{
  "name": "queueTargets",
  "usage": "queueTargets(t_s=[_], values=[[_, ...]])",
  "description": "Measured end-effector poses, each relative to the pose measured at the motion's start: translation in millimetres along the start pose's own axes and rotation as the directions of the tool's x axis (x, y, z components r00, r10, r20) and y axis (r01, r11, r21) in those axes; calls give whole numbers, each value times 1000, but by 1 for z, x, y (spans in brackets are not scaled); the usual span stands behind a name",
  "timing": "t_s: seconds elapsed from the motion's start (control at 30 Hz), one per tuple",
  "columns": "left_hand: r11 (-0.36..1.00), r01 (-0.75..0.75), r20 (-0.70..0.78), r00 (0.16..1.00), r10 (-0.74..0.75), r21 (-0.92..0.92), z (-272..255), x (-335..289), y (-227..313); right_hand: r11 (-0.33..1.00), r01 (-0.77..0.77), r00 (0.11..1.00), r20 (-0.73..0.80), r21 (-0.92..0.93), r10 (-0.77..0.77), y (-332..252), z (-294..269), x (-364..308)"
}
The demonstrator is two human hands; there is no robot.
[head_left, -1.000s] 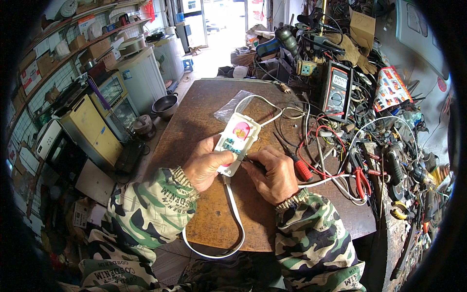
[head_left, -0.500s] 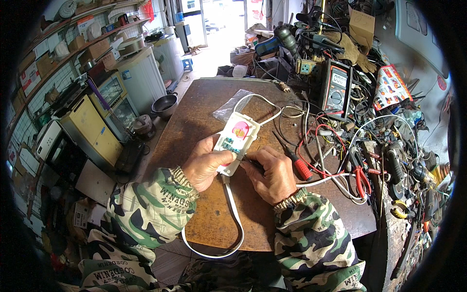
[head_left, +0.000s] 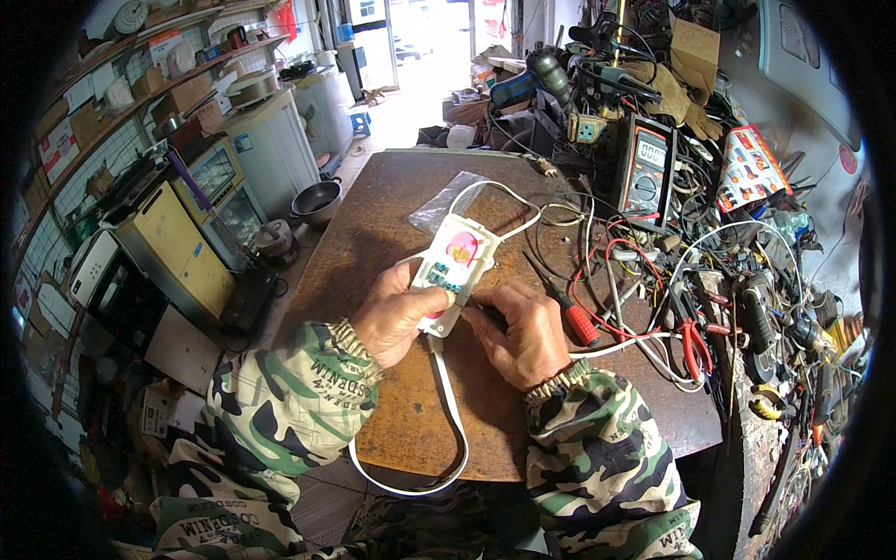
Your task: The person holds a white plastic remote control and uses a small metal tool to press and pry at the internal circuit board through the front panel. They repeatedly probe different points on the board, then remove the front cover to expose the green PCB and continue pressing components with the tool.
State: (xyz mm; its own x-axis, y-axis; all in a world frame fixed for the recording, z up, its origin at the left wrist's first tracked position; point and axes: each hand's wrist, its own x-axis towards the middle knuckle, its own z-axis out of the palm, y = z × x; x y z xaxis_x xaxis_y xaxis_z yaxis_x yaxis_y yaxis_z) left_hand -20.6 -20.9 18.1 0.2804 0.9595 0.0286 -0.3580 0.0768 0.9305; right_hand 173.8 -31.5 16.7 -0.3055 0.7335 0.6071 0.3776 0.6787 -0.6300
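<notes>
My left hand (head_left: 394, 315) grips an opened white plastic housing (head_left: 452, 321) above the wooden table, its thumb pressed over the lower part. Inside it are small green terminal blocks (head_left: 439, 274) and a round pink-red patch (head_left: 464, 248). A white cable (head_left: 455, 401) leaves the housing's near end and loops over the table's front edge; another white cable (head_left: 509, 191) curves from the far end. At the housing's right side, my right hand (head_left: 523, 336) is closed in a pinch; its fingers hide most of what they hold, something slim and dark.
On the wooden table (head_left: 373, 201) lie a clear plastic bag (head_left: 446, 201) and a red-handled screwdriver (head_left: 581, 322). To the right are a multimeter (head_left: 646, 168), red-handled pliers (head_left: 695, 350) and heaped tools and wires. A dark pan (head_left: 317, 201) stands left of the table.
The housing has tilted very slightly in my left hand. Both hands keep nearly the same place and grip.
</notes>
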Motion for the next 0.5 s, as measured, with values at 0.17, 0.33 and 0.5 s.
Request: queueTargets(t_s=[0.17, 0.33, 0.5], values=[[1000, 0, -27, 1000, -1, -20, -10, 0, -4, 1000, -9, 999, 44, 17, 9, 4, 0, 3], [998, 33, -37, 999, -35, -55, -11, 1, -2, 999, -37, 997, 65, 12, 37, 9, -12, 4], [996, 68, -56, 996, -71, -50, -5, -1, 6, 979, -200, 977, 87, 32, 196, 6, -29, 9]])
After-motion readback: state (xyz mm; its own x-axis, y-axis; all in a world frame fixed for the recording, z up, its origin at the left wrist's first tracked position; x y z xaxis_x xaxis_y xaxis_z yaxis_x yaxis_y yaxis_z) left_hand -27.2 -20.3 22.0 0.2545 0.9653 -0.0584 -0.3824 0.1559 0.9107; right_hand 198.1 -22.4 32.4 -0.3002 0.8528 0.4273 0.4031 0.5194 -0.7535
